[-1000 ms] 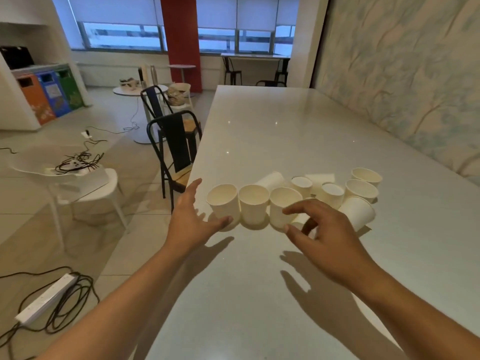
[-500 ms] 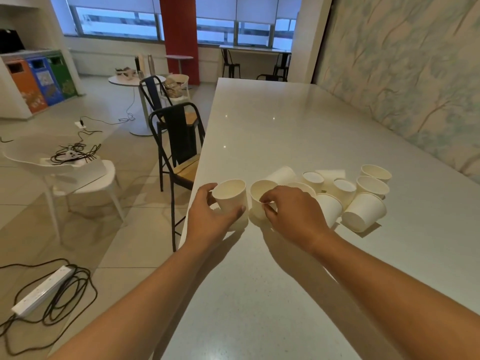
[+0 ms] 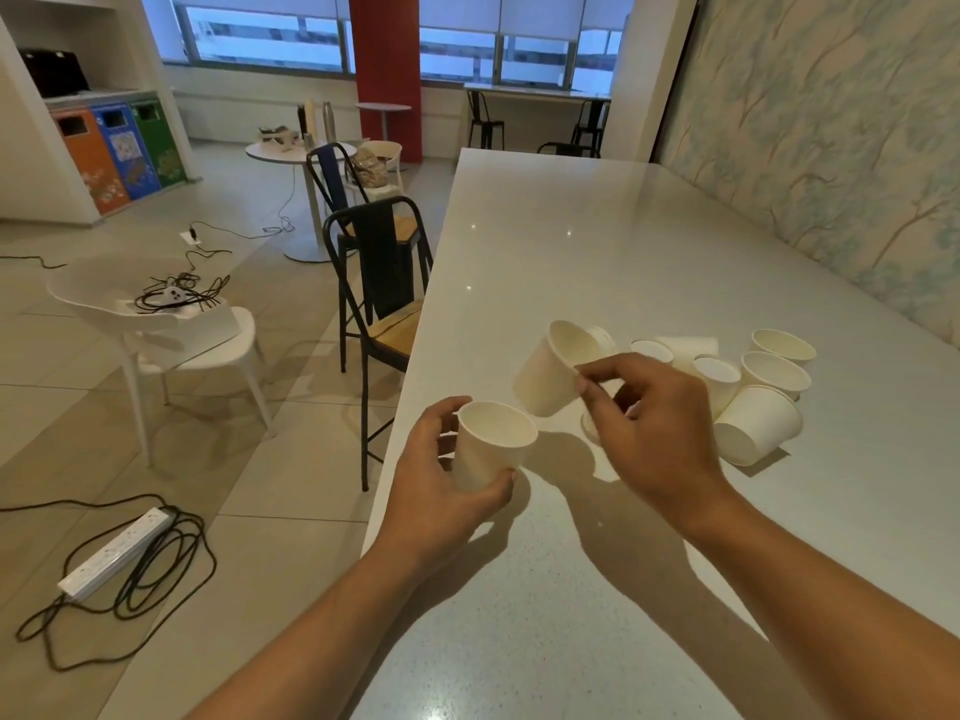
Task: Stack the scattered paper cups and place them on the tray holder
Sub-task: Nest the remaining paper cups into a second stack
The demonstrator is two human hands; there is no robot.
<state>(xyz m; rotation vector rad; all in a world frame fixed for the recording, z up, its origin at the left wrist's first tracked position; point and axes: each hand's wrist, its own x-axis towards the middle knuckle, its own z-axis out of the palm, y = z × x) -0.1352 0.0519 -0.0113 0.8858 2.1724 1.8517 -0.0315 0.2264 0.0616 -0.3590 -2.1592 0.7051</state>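
both cups have left the table (image 3: pixel 597 241) since half a second ago: left hand (image 3: pixel 441 491) wraps one upright cup (image 3: pixel 491 444) near the left edge, right hand (image 3: pixel 649 428) pinches a tilted cup (image 3: pixel 550 376) just above it; remaining cups (image 3: pixel 748 387) stay clustered toward the right edge.

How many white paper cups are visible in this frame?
10 white paper cups: one in the left hand, one in the right hand, eight clustered on the white table beyond. One sits partly hidden under the right hand; more may be hidden.
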